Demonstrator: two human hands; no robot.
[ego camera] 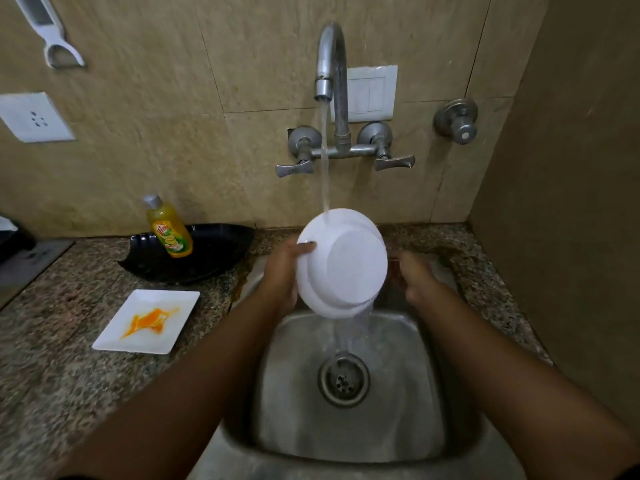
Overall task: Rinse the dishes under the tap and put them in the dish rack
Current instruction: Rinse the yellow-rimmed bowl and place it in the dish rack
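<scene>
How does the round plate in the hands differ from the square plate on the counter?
The round plate is held tilted on edge under the tap's water; the square plate lies flat on the counter. The round plate's visible side looks clean; the square plate bears orange smears. The left hand grips the round plate; nothing touches the square plate. Both are white.

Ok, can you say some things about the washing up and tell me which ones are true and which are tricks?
1. Water from the tap is running onto the round white plate. True.
2. The left hand grips the plate's rim. True.
3. The square plate on the counter is clean. False: it has orange smears.
4. The yellow soap bottle lies in the sink. False: it stands on the black tray.
5. The right hand is beside the plate. True.
</scene>
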